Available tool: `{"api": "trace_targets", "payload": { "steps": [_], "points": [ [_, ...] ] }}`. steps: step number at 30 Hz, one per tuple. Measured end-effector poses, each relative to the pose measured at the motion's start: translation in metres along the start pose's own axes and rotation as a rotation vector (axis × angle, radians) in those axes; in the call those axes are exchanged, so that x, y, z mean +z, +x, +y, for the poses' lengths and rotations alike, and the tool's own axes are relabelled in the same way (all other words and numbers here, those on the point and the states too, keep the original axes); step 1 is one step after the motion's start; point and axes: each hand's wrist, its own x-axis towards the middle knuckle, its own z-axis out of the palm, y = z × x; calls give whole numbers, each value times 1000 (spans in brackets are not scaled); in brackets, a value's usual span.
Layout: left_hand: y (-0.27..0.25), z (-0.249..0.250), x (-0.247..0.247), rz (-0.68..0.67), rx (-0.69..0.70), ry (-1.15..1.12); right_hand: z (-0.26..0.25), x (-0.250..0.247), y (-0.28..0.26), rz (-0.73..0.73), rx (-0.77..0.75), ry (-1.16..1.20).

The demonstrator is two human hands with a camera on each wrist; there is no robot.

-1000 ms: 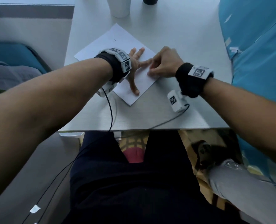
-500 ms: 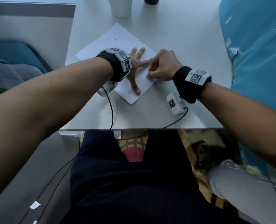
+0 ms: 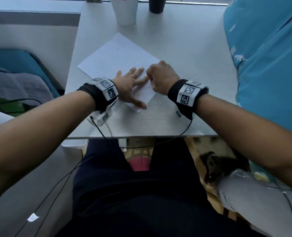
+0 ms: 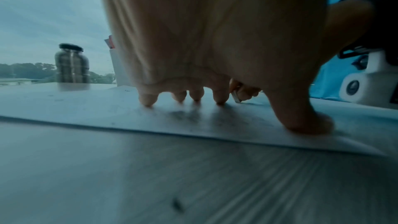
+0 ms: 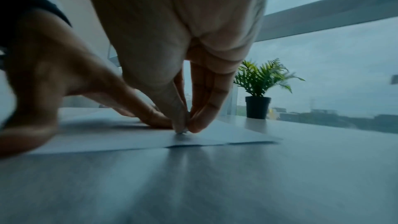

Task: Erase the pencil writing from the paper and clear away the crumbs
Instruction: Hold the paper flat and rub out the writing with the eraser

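Paper: white rectangular sheet of paper lies skewed on the pale grey wood-grain table, near its front edge; I see no clear pencil writing from the head view, only faint grey smudging in the left wrist view.
Change: over the last second my right hand has shifted a little left along the sheet's near right part, while the left hand has stayed flat in the same place. I judge that I am mid-stroke, rubbing, with crumb clearing not begun.
Right grip: thumb and fingers pinch a small pale eraser narrowly, its tip touching the sheet.
Left grip: fingers spread straight, fingertips and thumb pressing the sheet down; it holds nothing.
Crumbs: too small to make out; one dark speck lies on the table nearer than the sheet.
Around: white plastic cup and black plant pot at the far edge, clear jar with a dark lid far left.
In the way: nothing between the hands and the sheet; the left index finger lies just beside the eraser.
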Motion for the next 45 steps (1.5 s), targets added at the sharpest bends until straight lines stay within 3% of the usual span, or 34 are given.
{"api": "trace_targets", "payload": {
  "steps": [4,8,12,15,19,24,28,31,35,39,43,45],
  "points": [
    [1,0,-2,-45,-20,-11,4,-3,2,46,51,64],
    [2,-1,-3,-52,-34,-11,-13,-5,-14,-103,-90,123],
    [2,-1,-6,-64,-36,3,6,-22,1,38,43,192],
    [2,-2,-4,-65,-40,-4,-13,-14,-12,-79,-85,146],
    [1,-1,-5,-67,-40,-6,8,-27,4,38,121,197],
    [3,-1,-5,-70,-38,-10,-21,-15,-17,-93,-69,176],
    [-1,0,-4,-71,-40,-19,-5,-19,-3,25,32,201],
    [0,0,-4,-64,-35,-15,-20,-14,-15,-94,-92,152],
    [0,0,-5,-70,-43,-19,3,-24,4,30,81,201],
    [3,0,-3,-60,-51,-10,-29,-13,-20,-115,-108,197],
    [0,0,-4,-67,-46,-20,-3,-22,2,34,88,232],
    [1,0,-3,-73,-53,-19,-25,-18,-10,-66,-9,172]
  ]
}}
